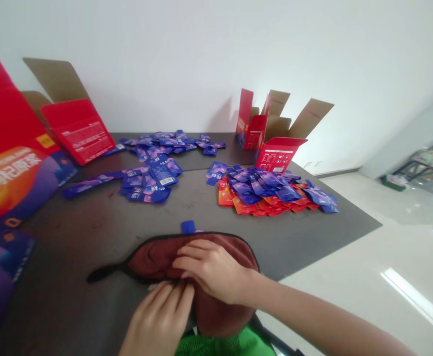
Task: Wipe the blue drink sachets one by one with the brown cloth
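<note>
A brown cloth piece with black edging lies across the near edge of the table, a short black strap at its left end. My left hand closes on its lower edge with bent fingers, the fingertips partly tucked under the fabric. On top, my right hand grips the cloth with curled fingers, close to the left fingertips. Behind the cloth's upper edge a blue sachet pokes out, mostly hidden.
Blue-purple sachets lie in loose piles on the dark table. At right, more sachets rest over orange-red sachets. Open red cartons stand at left and back right. The table's right edge drops to a pale floor.
</note>
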Motion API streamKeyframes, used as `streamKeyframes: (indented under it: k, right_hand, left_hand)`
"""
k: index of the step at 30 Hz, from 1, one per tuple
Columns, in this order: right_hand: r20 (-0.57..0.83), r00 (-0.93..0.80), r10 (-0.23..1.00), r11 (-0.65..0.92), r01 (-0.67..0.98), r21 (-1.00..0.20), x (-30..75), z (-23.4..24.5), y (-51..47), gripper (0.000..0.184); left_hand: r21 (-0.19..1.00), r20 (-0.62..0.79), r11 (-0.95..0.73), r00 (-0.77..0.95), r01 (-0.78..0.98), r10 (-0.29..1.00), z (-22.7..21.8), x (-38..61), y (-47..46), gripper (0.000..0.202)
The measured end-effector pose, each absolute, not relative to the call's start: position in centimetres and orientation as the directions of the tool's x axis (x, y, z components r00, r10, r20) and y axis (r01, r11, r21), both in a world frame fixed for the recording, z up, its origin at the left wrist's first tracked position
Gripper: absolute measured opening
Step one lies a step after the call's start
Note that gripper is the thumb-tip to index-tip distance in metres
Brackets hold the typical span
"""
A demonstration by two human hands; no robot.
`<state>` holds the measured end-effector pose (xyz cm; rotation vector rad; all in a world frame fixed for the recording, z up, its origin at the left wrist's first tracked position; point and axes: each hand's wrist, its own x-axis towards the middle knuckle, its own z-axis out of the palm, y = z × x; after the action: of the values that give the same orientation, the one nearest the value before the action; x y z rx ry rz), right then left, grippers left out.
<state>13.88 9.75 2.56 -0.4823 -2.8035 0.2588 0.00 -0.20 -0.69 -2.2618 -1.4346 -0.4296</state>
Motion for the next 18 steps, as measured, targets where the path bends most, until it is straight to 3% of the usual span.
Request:
streamKeyframes:
  k: [3,6,12,15,18]
  right_hand:
    - [0.190,-0.953,0.237,0.961,0.201,-0.190,13.8,2.7,10.2,0.014]
    - [0.211,-0.947,0.242,0.958,0.199,-0.207,12.8,2.4,11.8,0.014]
    - [0.271,-0.867,0.417,0.900,0.352,-0.257,9.7,1.5,17.5,0.018]
    - [0.333,-0.790,0.515,0.855,0.444,-0.267,10.3,3.5,18.1,0.017]
    - [0.416,-0.739,0.529,0.847,0.429,-0.315,12.6,6.0,15.6,0.020]
  left_hand:
    - [-0.164,0.502,-0.385,0.413,0.908,0.760,-0.7,0.0,-0.3,0.039]
    - [-0.126,0.552,-0.360,0.367,0.924,0.748,-0.4,0.1,-0.3,0.039]
    - [-0.092,0.509,-0.406,0.393,0.909,0.766,0.1,-0.3,0.0,0.042]
    - [-0.058,0.471,-0.413,0.390,0.909,0.791,0.2,-0.5,0.1,0.044]
    - [-0.064,0.462,-0.405,0.387,0.912,0.798,0.4,-0.3,0.2,0.045]
